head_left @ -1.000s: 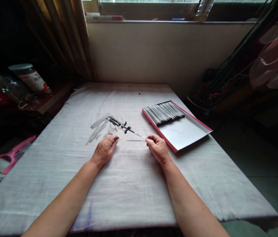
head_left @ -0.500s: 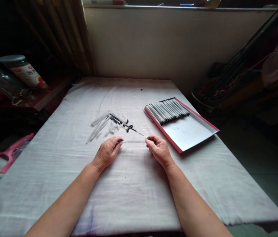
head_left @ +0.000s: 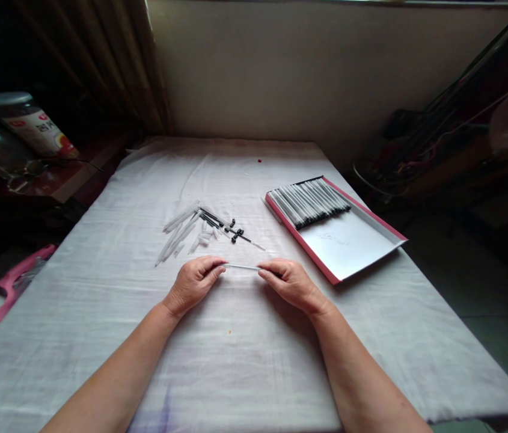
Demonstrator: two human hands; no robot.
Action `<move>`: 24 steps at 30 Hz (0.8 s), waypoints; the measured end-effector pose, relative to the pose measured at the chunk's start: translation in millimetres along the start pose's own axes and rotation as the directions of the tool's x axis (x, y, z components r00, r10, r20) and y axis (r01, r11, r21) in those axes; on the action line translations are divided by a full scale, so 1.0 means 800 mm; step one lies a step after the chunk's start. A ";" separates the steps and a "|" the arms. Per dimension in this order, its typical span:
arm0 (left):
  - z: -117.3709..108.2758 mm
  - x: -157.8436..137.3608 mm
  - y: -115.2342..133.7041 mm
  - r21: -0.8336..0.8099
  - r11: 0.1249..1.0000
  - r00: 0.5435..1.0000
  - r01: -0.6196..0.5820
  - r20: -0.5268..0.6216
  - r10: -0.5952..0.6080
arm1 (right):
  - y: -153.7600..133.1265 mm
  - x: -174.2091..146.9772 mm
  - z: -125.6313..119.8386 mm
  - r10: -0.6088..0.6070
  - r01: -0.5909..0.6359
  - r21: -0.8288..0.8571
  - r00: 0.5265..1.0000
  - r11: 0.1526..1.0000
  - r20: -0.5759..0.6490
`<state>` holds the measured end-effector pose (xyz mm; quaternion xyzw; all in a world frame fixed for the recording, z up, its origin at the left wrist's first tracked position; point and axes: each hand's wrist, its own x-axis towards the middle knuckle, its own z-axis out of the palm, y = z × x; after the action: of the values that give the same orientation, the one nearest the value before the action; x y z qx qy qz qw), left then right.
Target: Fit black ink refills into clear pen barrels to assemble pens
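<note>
1 tube (head_left: 242,266), ends pinched between closed fingers of left hand (head_left: 195,281) and right hand (head_left: 293,282); fitting step, I'd judge, calling for straight alignment.

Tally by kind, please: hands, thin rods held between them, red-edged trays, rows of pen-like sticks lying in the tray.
Hands: 2 (left hand, right hand)
Held thin rod: 1
Red-edged tray: 1
Row of pen-like sticks: 1
Total: 5

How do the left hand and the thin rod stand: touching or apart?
Touching: the head view shows the left hand pinching one end of the thin rod, no gap between them.
</note>
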<state>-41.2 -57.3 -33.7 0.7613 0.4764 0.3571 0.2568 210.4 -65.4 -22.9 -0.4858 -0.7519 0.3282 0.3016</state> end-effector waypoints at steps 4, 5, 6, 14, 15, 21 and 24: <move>-0.001 -0.001 0.000 0.008 1.000 1.000 -0.028 0.009 0.028 | -0.001 0.001 0.002 -0.035 0.035 -0.061 0.999 0.998 0.007; -0.001 -0.002 0.000 0.011 0.999 0.999 -0.033 0.013 0.033 | -0.001 0.001 0.003 -0.043 0.044 -0.076 0.999 0.996 0.011; -0.001 -0.002 0.000 0.015 0.999 0.999 -0.035 0.017 0.035 | -0.001 0.001 0.003 -0.051 0.052 -0.087 0.999 0.995 0.014; -0.001 0.001 0.002 -0.046 0.998 0.999 0.037 0.009 -0.037 | -0.003 0.001 0.012 -0.059 0.057 -0.096 0.998 0.994 -0.025; -0.001 0.002 0.003 -0.068 0.995 0.997 0.071 0.011 -0.071 | -0.005 0.001 0.013 -0.061 0.058 -0.091 0.998 0.994 -0.030; -0.002 0.006 0.003 -0.339 0.912 0.971 0.231 0.021 -0.239 | -0.011 0.018 -0.018 -0.010 -0.025 -0.134 0.967 0.991 -0.254; -0.001 0.007 0.000 -0.357 0.900 0.966 0.249 0.020 -0.260 | 0.004 0.044 -0.056 0.092 -0.246 -0.247 0.858 0.937 -0.505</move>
<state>-40.3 -51.8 -31.3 0.6281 0.5025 0.4118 0.4283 234.6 -22.5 6.3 -0.6575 -0.6470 0.1018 0.3724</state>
